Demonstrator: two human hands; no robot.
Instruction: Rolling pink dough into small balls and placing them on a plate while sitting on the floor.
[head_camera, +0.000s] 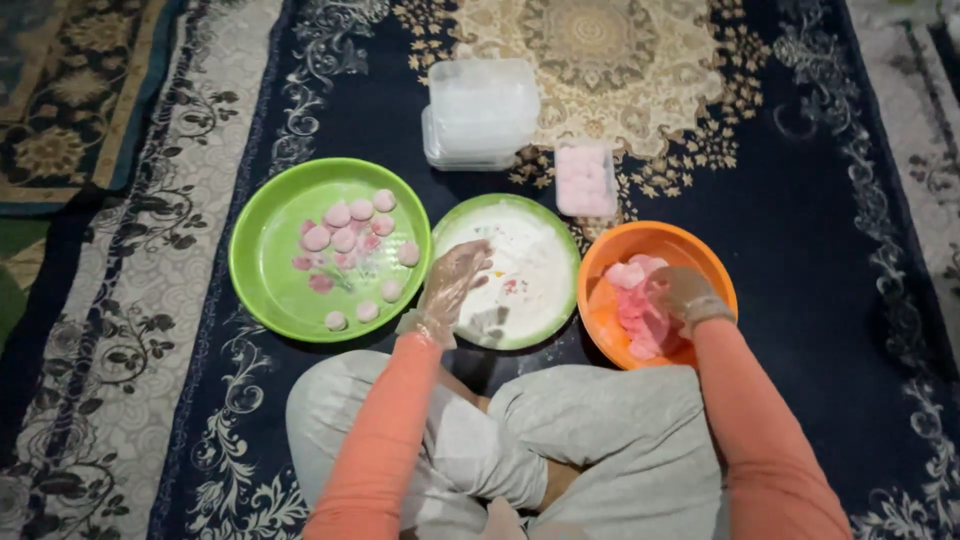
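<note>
Hands (455, 285) amid bowls (655, 240), containers (480, 110)

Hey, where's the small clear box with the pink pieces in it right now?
In the head view, the small clear box sits on the carpet beyond the orange bowl, right of the stack of clear containers.

Large round green plastic tray (262, 260) is lying on dark blue patterned carpet (820, 200), carrying small pink dough balls (345, 240). Stack of clear plastic lidded containers (480, 112) is sitting beyond it; small clear container of pink pieces (586, 180) is standing just beside.
</note>
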